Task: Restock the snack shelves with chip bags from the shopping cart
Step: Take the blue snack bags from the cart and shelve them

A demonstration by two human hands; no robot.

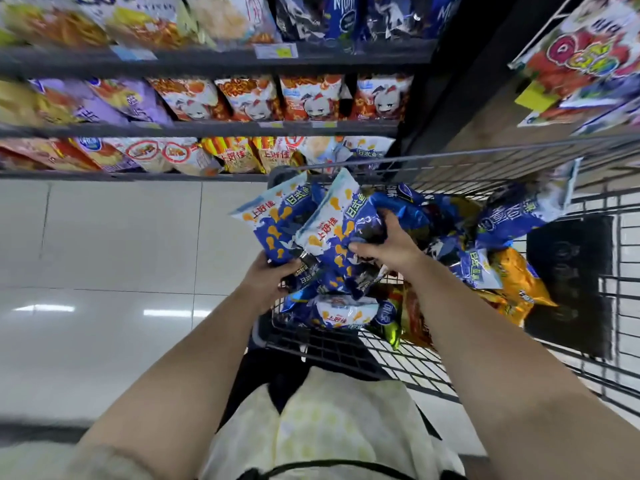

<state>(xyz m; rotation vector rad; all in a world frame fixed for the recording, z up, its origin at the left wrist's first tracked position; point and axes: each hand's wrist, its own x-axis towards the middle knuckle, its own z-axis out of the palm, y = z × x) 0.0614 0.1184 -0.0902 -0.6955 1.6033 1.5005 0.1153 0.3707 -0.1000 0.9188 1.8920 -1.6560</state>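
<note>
Over the wire shopping cart (450, 174), my left hand (268, 277) grips the lower end of a blue-and-white chip bag (273, 220) with orange fish shapes. My right hand (384, 242) is closed on a second blue-and-white chip bag (337, 220) beside the first. Both bags stick up above the cart's left front corner. More blue bags (512, 216) and an orange bag (519, 289) lie piled in the cart. The snack shelves (207, 128) stand straight ahead, filled with rows of bags; matching blue-and-white bags (367, 152) sit at the right end of the lowest shelf.
A second rack with hanging snack packs (581, 57) stands at the upper right behind the cart. Pale glossy floor tiles (104, 254) stretch to the left between me and the shelves. A dark panel (568, 282) sits at the cart's right side.
</note>
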